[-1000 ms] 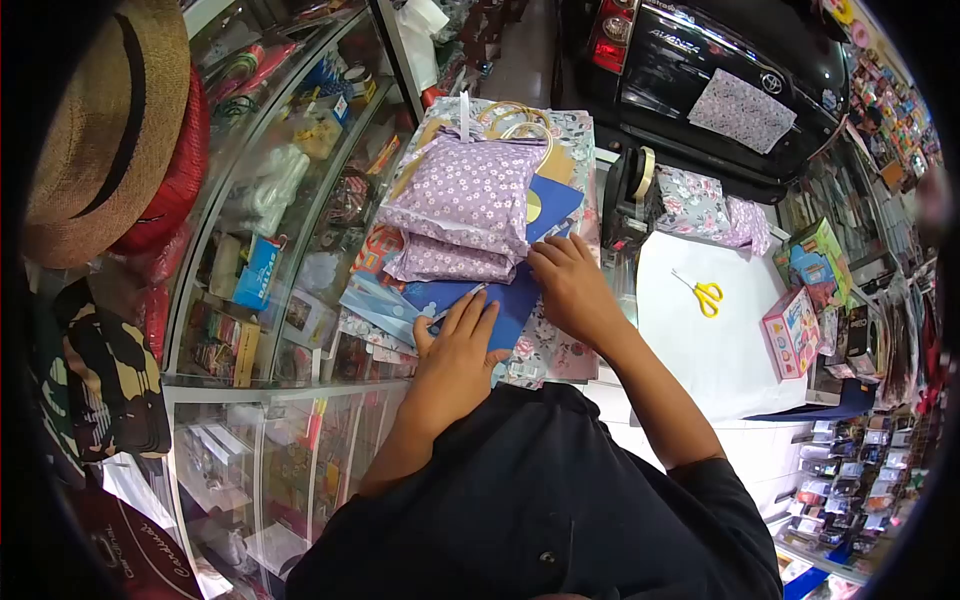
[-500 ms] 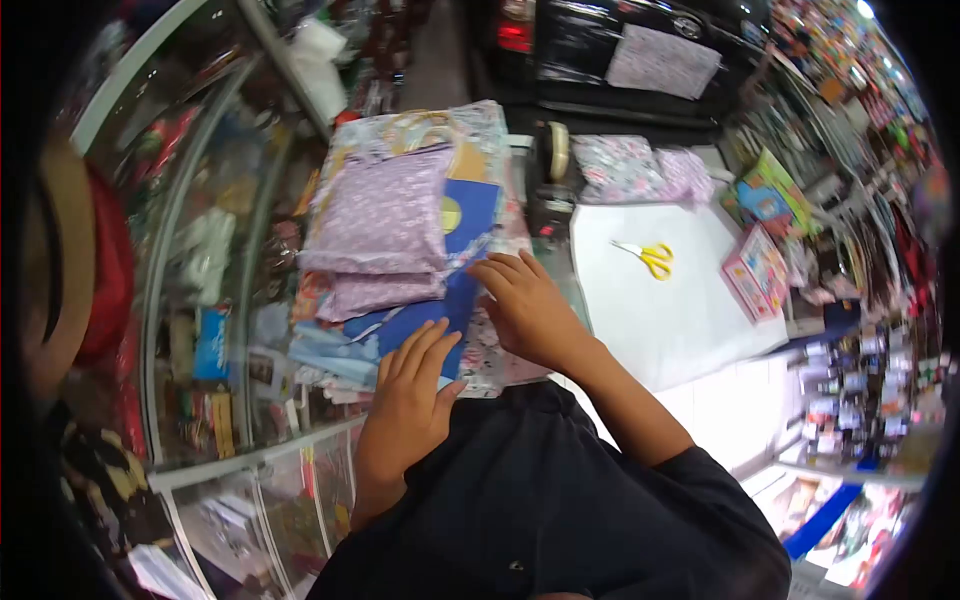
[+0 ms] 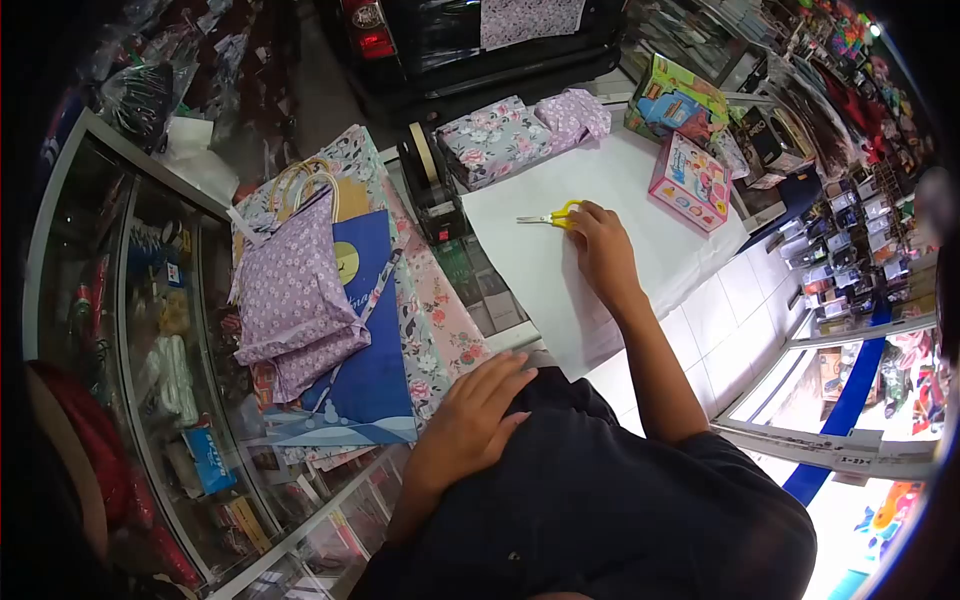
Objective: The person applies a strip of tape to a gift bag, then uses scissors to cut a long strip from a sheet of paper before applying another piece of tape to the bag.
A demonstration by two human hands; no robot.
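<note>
Right hand (image 3: 602,250) is stretched out over the big white paper sheet (image 3: 520,290) on the counter, fingertips right on the yellow handle of the scissors (image 3: 546,217). The scissors lie flat on the sheet near its far edge, blades pointing toward the tape dispenser (image 3: 428,182). The fingers are bunched fairly close together and curled over the handle, but I honestly can't tell if they're actually gripping it or just touching it.

Left hand (image 3: 475,418) is holding nothing. It's resting palm down at the near edge of the counter, fingers loose and a bit apart, just beside the pink floral wrapping paper (image 3: 437,315).

Left of that there's a blue paper bag (image 3: 368,375) lying flat with a purple flowered parcel (image 3: 295,292) on top of it, all sitting over the glass display case (image 3: 150,300).

Past the sheet are 2 wrapped gifts – a grey floral box (image 3: 492,142) and a lilac bundle (image 3: 572,110) touching it. A pink toy box (image 3: 690,182) sits at the sheet's right corner, with a green box (image 3: 676,100) just behind it. A dark car (image 3: 450,35) is parked beyond the counter
</note>
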